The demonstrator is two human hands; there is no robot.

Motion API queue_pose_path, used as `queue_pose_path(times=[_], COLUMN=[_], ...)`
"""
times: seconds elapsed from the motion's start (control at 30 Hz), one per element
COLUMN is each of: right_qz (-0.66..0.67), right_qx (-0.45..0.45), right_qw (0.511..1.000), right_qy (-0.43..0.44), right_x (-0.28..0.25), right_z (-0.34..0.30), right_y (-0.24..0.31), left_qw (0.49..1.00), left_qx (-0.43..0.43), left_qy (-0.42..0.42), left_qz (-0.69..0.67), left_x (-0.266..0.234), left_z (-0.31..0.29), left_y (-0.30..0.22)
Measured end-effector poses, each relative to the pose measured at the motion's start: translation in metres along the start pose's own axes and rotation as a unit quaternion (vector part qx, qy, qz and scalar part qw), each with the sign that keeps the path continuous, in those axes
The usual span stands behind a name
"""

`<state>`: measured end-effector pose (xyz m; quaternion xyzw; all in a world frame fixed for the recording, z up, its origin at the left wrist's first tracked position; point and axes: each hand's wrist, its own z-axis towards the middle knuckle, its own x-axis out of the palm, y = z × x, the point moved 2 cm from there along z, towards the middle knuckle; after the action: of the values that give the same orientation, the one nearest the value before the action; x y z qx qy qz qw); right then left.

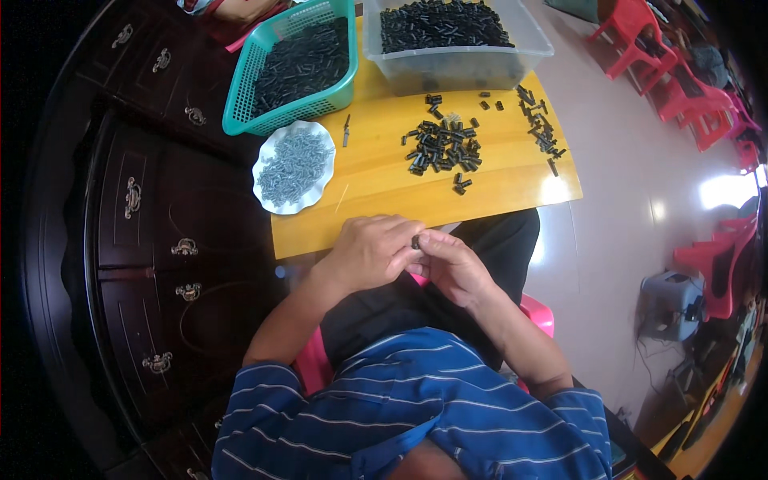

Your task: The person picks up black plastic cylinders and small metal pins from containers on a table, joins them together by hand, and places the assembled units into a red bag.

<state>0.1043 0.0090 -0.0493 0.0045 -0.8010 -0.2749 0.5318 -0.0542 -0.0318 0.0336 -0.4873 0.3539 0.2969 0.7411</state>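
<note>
Just over the table's front edge, my left hand (370, 250) and my right hand (454, 268) meet with fingers closed. A small black cylindrical piece (416, 242) is pinched between them; most of it is hidden by the fingers. Beyond my hands, a loose heap of similar black pieces (444, 148) lies on the yellow table (372, 180). To the left stands a white scalloped plate (328, 164) bearing many small, shiny, pale pieces (292, 168). A thin dark pointed tool (346, 132) lies beside the plate.
A green basket (232, 116) and a translucent bin (464, 72), both with black parts, stand along the far side. More black pieces (540, 124) line the table's right edge. Dark cabinets (128, 232) flank the left; red plastic chairs (716, 264) stand right.
</note>
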Motion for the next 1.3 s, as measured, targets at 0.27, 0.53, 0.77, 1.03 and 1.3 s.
queue_pose_path(times=[0.27, 0.53, 0.77, 1.03, 1.3], right_qz=[0.014, -0.021, -0.100, -0.097, -0.068], right_qx=[0.006, 0.001, 0.019, 0.024, 0.009], right_qw=[1.000, 1.000, 0.995, 0.994, 0.997], right_qy=[0.009, 0.006, -0.008, -0.033, -0.035], right_x=[-0.001, 0.011, 0.009, 0.017, 0.013], right_z=[0.003, -0.003, -0.005, -0.005, -0.006], right_y=[0.000, 0.001, -0.004, 0.002, 0.005], left_qw=[1.000, 0.995, 0.989, 0.976, 0.967], left_qx=[0.008, -0.054, -0.026, -0.135, -0.101], left_qy=[-0.014, 0.024, 0.029, -0.148, -0.225], left_qz=[0.020, -0.077, -0.140, 0.088, 0.057], left_x=[0.000, -0.016, -0.030, -0.087, -0.075], left_z=[0.001, -0.003, -0.007, 0.017, 0.039], left_y=[0.000, -0.007, 0.004, 0.061, 0.076])
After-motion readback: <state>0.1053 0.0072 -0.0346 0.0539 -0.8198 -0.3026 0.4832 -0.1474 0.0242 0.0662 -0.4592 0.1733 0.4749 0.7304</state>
